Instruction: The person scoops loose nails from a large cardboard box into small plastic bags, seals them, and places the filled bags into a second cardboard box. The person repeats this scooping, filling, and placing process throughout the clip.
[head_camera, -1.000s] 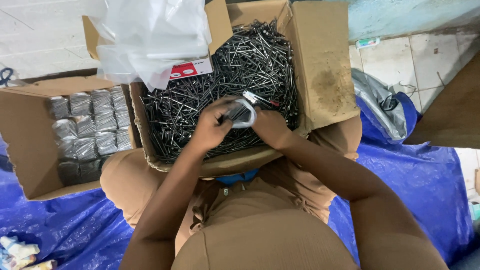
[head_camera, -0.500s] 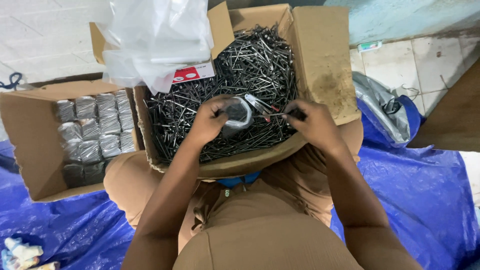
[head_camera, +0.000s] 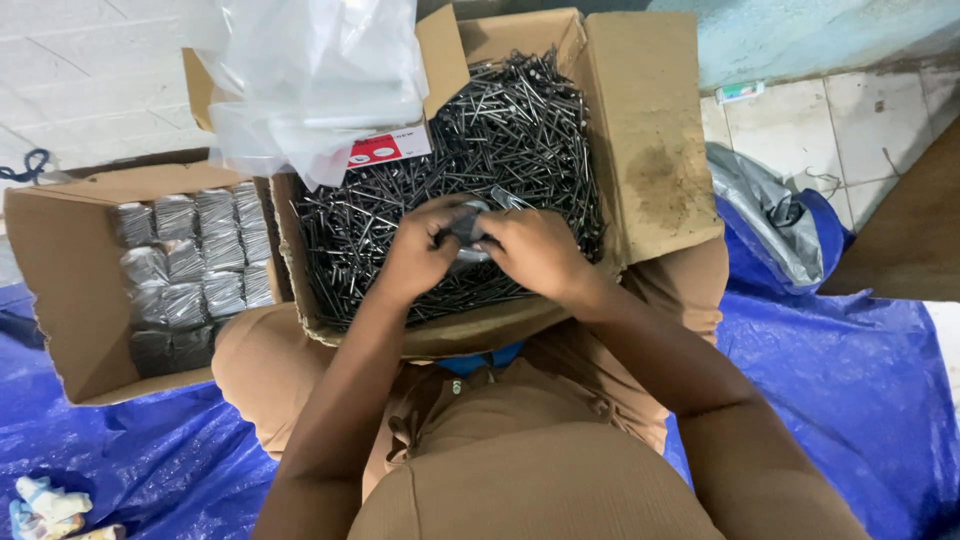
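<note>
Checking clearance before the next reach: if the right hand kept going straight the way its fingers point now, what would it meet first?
The right hand points left, toward the small clear bag pinched between both hands; just past it is the left hand. Depth is hard to judge.

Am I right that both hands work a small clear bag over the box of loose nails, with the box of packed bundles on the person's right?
Not quite. In the head view both hands, left hand and right hand, do work a small bag over the box of loose nails, but the box of packed bundles sits on the person's left.

Left hand (head_camera: 420, 250) and right hand (head_camera: 535, 252) meet, fingers curled together.
</note>
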